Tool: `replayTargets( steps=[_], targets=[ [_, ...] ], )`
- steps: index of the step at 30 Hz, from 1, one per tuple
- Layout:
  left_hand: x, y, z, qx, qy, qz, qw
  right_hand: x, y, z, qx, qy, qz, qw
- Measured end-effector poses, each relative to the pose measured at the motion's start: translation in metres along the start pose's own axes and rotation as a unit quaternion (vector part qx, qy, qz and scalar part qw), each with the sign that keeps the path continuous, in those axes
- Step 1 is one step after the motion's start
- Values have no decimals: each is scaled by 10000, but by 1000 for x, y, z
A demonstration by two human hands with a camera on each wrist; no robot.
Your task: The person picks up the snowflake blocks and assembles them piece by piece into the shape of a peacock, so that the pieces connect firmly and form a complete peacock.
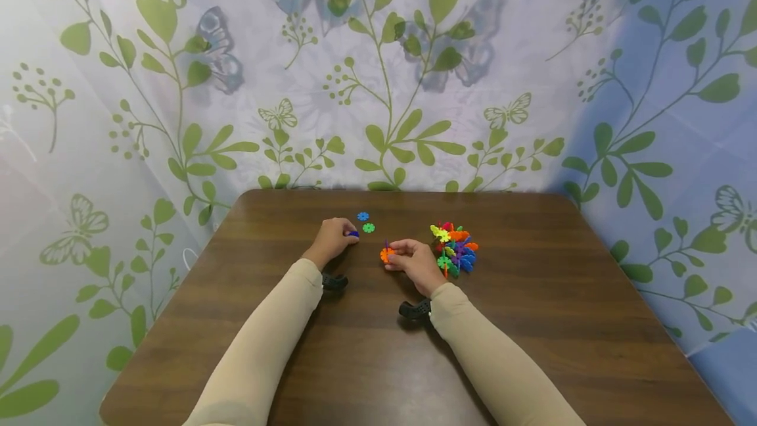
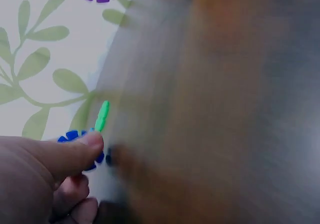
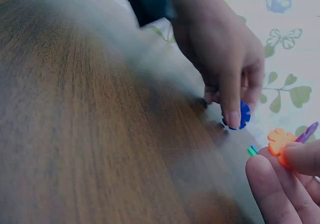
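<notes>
My left hand (image 1: 335, 240) is over the left-centre of the table, pinching a dark blue flower-shaped disc (image 3: 244, 115) by its edge between thumb and fingers. To its right, my right hand (image 1: 420, 265) pinches an orange flower disc (image 3: 280, 142). A purple disc (image 3: 307, 132), seen edge-on, stands out from the orange one and seems joined to it. Just beyond the left hand lie a light blue disc (image 1: 363, 216) and a green disc (image 1: 368, 227). In the left wrist view a green disc (image 2: 102, 116) shows edge-on beside the thumb.
Right of the right hand sits a heap of multicoloured flower discs (image 1: 455, 248), several slotted together at angles. Everything rests on a brown wooden table (image 1: 532, 334). A curtain (image 1: 378, 71) with leaves and butterflies hangs behind the table's far edge. Black straps with cameras sit at both wrists.
</notes>
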State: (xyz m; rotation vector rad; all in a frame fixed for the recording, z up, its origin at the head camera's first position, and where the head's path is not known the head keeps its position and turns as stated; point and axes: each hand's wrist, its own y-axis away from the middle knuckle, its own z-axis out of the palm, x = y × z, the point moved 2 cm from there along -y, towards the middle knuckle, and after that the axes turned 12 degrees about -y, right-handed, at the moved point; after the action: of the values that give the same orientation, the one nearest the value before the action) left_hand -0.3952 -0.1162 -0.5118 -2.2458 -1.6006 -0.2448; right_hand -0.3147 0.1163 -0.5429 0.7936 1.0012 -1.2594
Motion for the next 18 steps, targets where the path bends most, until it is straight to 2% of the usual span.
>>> replayTargets(
  steps=[3,5,7,10,13,18],
  targets=[
    [4,15,-3,54,85,133,9999,-2,1,0,37,-83,22,10000],
    [9,27,-5,186,348,286,9988,-3,1,1,62,-165,6,9998],
    [18,38,-7,363,625,535,9959,-5,2,2,101,-212,-51,9997],
    [31,52,-7,692,808,1008,9892,-5,3,3,102,-214,-123,9996],
    [40,62,-7,1081,775,1341,9820,-5,3,4,102,-204,-153,9996],
    [43,71,-3,1533,834,1533,9726,-3,5,6,165,-398,-107,9990]
  ],
)
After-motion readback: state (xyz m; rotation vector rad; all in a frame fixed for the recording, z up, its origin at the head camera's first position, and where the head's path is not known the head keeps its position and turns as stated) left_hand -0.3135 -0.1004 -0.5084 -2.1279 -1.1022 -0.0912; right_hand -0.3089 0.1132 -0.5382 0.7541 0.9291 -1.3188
